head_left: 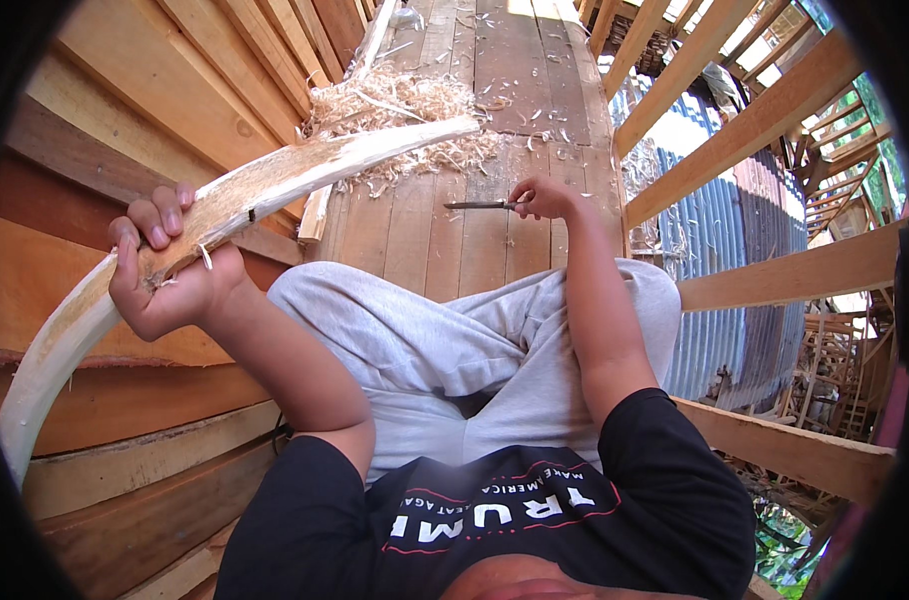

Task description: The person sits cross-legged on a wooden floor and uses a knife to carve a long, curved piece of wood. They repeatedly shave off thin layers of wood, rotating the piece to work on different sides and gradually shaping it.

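Observation:
My left hand [170, 265] is wrapped round a long pale piece of wood [305, 170], raised at my left side. The wood looks curved, with bark stripped off, a small dark spot and a loose sliver near my grip. One end reaches over the shavings; the other drops toward the lower left. My right hand [543, 198] is closed round the handle of a knife [478, 205], held above the floorboards in front of my crossed legs. The blade points left, apart from the wood. My fingers hide most of the handle.
Curled wood shavings [400, 105] are heaped on the plank floor [415, 230] ahead, with scraps scattered beyond. A plank wall [155, 80] rises close on my left. Wooden rails [775, 275] line the right, with corrugated metal sheets [700, 245] outside.

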The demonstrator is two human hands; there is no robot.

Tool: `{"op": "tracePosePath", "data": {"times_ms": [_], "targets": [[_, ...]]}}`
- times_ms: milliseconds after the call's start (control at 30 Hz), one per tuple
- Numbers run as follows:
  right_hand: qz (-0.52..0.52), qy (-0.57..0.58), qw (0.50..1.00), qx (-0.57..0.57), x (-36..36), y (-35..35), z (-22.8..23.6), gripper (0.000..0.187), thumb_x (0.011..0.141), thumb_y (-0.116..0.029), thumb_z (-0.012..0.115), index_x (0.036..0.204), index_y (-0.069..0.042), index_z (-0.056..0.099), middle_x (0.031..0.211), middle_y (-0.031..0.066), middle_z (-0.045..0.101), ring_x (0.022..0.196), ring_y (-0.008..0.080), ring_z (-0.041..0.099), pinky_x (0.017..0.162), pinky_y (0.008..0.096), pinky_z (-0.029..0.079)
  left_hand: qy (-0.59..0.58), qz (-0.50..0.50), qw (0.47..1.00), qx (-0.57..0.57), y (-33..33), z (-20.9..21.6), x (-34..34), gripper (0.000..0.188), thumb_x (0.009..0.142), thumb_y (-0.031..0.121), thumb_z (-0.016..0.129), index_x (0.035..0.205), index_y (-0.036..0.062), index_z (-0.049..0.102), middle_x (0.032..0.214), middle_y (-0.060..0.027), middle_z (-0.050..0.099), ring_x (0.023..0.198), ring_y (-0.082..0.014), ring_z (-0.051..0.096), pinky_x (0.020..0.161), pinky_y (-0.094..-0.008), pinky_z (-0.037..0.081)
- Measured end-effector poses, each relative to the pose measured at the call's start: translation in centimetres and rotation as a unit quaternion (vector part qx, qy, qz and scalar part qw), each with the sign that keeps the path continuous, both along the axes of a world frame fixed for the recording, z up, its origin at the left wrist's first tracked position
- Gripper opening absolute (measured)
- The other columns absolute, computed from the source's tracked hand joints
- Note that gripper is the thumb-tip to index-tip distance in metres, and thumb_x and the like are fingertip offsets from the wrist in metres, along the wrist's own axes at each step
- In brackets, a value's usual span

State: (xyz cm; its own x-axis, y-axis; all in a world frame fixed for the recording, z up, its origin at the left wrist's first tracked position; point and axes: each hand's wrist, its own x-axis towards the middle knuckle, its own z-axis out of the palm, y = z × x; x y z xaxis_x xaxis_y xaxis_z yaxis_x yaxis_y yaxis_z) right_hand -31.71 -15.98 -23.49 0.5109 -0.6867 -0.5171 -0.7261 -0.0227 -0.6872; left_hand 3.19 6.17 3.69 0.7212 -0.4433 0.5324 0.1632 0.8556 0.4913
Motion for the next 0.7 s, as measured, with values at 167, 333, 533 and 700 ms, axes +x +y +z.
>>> {"op": "tracePosePath", "data": {"times_ms": [167,333,533,700], "targets": [[0.123,0.043,0.988,-0.085,2.3,1.5,-1.5,0.027,0.076,-0.009,0.072,0.103,-0.009,0.073,0.091,0.0097,0.073,0.082,0.0217,0.068,0.072,0.0342,0.053,0.003,0.001,1.0,-0.003,0.0,0.2,-0.1,0.018,0.072,0.024,0.053,0.069,0.0138,0.039,0.062,-0.001,0.035,0.059,-0.0152,0.039,0.069,-0.0353,0.036],[-0.156,0.019,0.963,-0.221,0.9,0.5,-1.0,0.029,0.075,-0.01,0.075,0.104,-0.011,0.073,0.097,0.0118,0.072,0.09,0.0244,0.068,0.079,0.0358,0.053,0.007,-0.01,1.0,0.001,-0.3,-0.2,-0.4,0.018,0.072,0.024,0.053,0.069,0.014,0.038,0.062,-0.001,0.035,0.059,-0.0152,0.039,0.069,-0.0353,0.036],[0.174,0.06,0.982,-0.046,2.2,2.0,-1.2,0.031,0.073,-0.011,0.078,0.103,-0.014,0.074,0.097,0.0069,0.073,0.088,0.0214,0.067,0.079,0.0348,0.053,0.002,-0.012,1.0,0.001,0.2,0.2,-0.3,0.019,0.072,0.025,0.054,0.069,0.014,0.038,0.062,-0.0008,0.035,0.06,-0.015,0.039,0.07,-0.0347,0.036],[-0.147,-0.019,0.962,-0.231,5.0,2.1,-1.4,0.022,0.074,-0.011,0.077,0.096,-0.008,0.074,0.094,0.0141,0.072,0.089,0.0242,0.068,0.079,0.0367,0.052,-0.001,-0.014,1.0,0.01,0.0,0.2,-0.9,0.018,0.071,0.024,0.054,0.069,0.0142,0.039,0.062,-0.0006,0.035,0.06,-0.0148,0.039,0.07,-0.0343,0.036]]}}
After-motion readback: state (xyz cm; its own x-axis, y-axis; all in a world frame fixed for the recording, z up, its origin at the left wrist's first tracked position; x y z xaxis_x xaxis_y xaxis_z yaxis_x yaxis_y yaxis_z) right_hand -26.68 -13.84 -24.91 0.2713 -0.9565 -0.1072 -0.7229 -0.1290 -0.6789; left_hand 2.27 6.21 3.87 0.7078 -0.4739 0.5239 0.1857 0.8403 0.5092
